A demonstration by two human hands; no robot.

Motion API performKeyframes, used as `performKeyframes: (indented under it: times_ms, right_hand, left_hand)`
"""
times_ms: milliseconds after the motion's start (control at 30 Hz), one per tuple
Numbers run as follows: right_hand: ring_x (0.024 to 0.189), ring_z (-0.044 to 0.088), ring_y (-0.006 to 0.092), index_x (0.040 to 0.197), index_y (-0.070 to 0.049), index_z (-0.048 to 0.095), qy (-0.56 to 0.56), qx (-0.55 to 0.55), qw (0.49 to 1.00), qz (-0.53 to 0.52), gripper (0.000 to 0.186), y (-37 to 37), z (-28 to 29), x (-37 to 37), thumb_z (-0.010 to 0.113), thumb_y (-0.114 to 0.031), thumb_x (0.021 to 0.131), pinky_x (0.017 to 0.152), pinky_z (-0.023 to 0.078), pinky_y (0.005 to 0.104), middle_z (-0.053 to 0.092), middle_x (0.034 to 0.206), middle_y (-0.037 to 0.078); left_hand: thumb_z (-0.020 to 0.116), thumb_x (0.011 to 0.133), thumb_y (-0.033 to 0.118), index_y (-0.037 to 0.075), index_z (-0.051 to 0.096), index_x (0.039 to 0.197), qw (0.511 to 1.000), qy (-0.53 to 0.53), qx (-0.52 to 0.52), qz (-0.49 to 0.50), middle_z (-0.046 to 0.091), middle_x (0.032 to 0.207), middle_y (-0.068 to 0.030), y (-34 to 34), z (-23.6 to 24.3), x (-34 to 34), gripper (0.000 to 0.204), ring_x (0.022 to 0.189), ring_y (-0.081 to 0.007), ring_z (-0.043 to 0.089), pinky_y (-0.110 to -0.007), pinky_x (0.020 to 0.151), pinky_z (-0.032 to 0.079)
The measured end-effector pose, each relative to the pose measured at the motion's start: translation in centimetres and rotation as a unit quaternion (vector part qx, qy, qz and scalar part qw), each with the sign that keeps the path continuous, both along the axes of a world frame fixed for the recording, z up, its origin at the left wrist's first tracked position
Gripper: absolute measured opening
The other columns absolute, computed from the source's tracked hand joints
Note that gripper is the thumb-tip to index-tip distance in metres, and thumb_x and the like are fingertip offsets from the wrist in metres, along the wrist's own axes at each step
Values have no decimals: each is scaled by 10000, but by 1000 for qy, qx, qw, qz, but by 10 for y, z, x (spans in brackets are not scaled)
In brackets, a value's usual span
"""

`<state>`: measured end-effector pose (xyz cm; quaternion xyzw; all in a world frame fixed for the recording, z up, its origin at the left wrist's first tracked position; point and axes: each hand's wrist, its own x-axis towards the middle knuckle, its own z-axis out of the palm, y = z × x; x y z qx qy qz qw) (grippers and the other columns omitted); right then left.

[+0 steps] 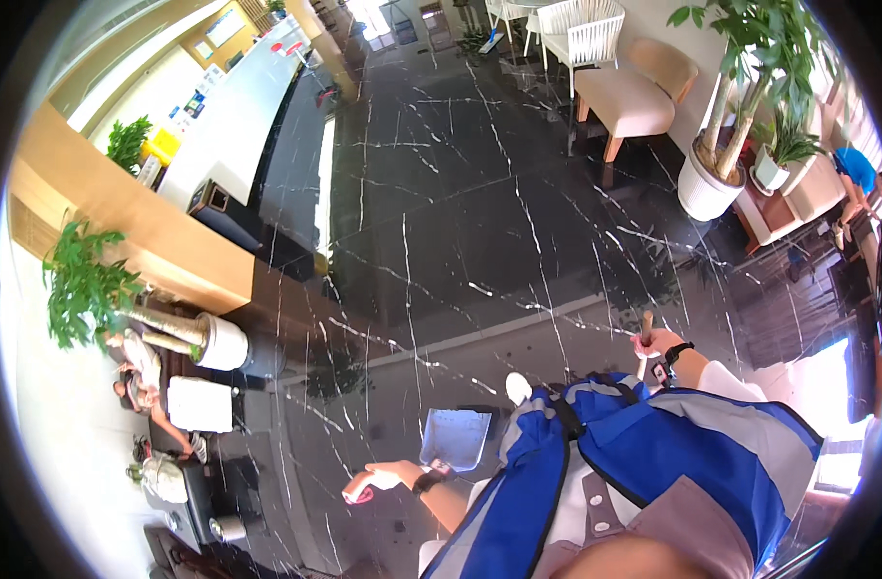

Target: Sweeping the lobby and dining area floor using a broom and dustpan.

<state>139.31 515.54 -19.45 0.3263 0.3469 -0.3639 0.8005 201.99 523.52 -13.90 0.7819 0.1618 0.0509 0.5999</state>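
My right hand, with a dark band at its wrist, is closed around a light wooden stick. The stick's tip stands above the fist and a pale length shows below it; its lower end is hidden. My left hand, also with a dark band, is stretched out to the lower left. Its fingers are curled, with something pinkish at them that is too small to name. Just right of that hand, a translucent grey-blue pan or bin sits low by the floor. Whether the hand is joined to it, I cannot tell.
Glossy black marble floor with white veins spreads ahead. A long counter runs along the left, beside a black bin. Potted trees stand on both sides. A beige chair is at far right; people sit at both edges.
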Motion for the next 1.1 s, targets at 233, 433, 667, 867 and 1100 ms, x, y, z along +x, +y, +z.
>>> performKeyframes:
  times_ms: [233,433,667,867,1100]
  right_hand:
    - [610,464,125,907,32,479,513,-475,661,272,198,-105,76,16,421,33,717,557,421,194,463,678,64]
    - [555,469,177,874,110,421,81,-35,982,-166,173,-253,70,12,413,47,713,508,465,238,388,723,132]
    - [590,491,142,803,41,477,197,-211,957,37,125,-454,51,52,497,-52,720,510,426,207,478,651,69]
    - [519,481,137,766,65,486,266,-292,914,89,118,-607,42,54,462,-15,683,476,386,208,479,601,84]
    - [448,443,122,756,7,466,352,-284,886,98,91,-757,70,71,424,-9,676,378,338,210,468,577,79]
  left_hand:
    - [452,748,333,-64,434,963,994,-13,-9,-104,485,963,-203,-192,19,20,451,785,-288,475,-350,742,370]
    - [477,741,295,-83,428,955,986,-55,-10,-158,489,948,-211,-351,9,-6,437,784,-289,473,-350,742,369]
    - [514,734,251,-101,421,962,988,-37,-30,-144,475,962,-242,-506,9,3,429,792,-287,462,-350,760,356]
    - [344,821,316,-43,322,1069,968,-14,-50,-247,371,1054,-208,-623,83,-39,437,916,-260,372,-339,806,298]
    - [426,761,305,-93,431,896,957,-129,-75,-247,497,836,-186,-784,-6,19,420,720,-249,443,-344,665,355]
